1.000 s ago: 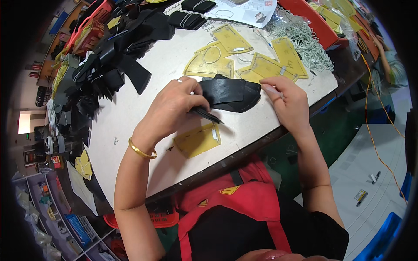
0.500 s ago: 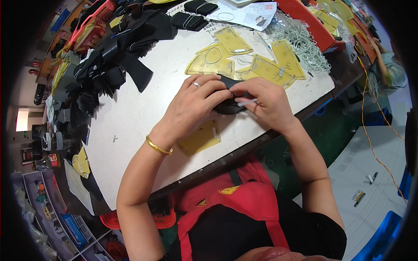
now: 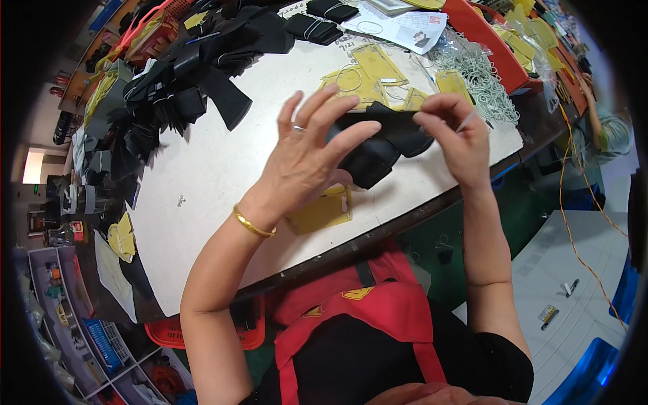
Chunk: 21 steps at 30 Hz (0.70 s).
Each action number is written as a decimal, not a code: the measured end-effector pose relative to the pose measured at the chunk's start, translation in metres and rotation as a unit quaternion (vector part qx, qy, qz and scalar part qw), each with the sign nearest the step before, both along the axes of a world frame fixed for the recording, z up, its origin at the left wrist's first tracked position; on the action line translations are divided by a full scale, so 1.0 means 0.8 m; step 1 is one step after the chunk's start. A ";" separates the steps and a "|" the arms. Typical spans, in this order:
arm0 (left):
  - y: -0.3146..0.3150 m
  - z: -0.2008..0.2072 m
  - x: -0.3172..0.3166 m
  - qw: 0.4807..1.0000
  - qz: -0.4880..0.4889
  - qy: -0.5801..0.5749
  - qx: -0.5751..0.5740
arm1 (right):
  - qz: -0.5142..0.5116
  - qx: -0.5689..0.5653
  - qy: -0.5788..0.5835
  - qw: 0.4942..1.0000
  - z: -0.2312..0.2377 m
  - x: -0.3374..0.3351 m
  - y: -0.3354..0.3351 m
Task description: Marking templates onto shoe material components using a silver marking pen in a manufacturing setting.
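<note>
Both hands hold one black cut piece (image 3: 385, 145) lifted just above the near right part of the white table (image 3: 216, 169). The left hand (image 3: 307, 158) cups its left end, thumb underneath and fingers fanned apart above it, a ring on one finger and a gold bangle (image 3: 253, 223) on the wrist. The right hand (image 3: 455, 138) pinches the right end, thumb and fingertips pressed together on the edge, with what looks like a thin pale stick (image 3: 466, 120) tucked between the fingers. To do this handling well, it seems wise to keep the piece taut between the two grips and work along the edge bit by bit, so the soft material does not fold back on itself. One yellow template (image 3: 322, 210) lies flat on the table near the left wrist; at least four more yellow templates (image 3: 368, 71) lie beyond the hands, though overlap makes the count unsure. A heap of black cut pieces (image 3: 189, 88), too many to count, fills the far left, and one tangle of pale loops (image 3: 476, 71) lies far right.
</note>
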State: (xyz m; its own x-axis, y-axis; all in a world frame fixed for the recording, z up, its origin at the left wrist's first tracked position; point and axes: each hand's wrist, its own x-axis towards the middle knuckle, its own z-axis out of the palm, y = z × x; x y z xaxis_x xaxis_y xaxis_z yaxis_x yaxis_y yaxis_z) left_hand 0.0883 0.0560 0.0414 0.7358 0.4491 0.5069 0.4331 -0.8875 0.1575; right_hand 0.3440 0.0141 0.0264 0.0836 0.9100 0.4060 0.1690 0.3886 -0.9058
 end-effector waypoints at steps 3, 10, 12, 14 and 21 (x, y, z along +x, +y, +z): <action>0.003 0.013 -0.017 0.988 -0.007 -0.139 0.065 | 0.051 -0.119 0.103 0.986 0.027 -0.012 -0.004; 0.023 0.038 -0.002 0.995 -0.080 0.043 -0.037 | 0.125 -0.283 0.089 0.947 -0.007 -0.031 -0.002; 0.028 0.032 -0.005 0.993 -0.083 0.069 -0.041 | 0.140 -0.244 0.116 0.953 -0.002 -0.034 -0.002; 0.023 0.046 0.006 0.996 -0.078 -0.030 -0.012 | 0.156 -0.214 0.111 0.958 0.007 -0.034 -0.003; 0.029 0.038 -0.014 0.990 -0.045 0.061 -0.117 | 0.188 -0.268 0.101 0.939 0.005 -0.047 -0.001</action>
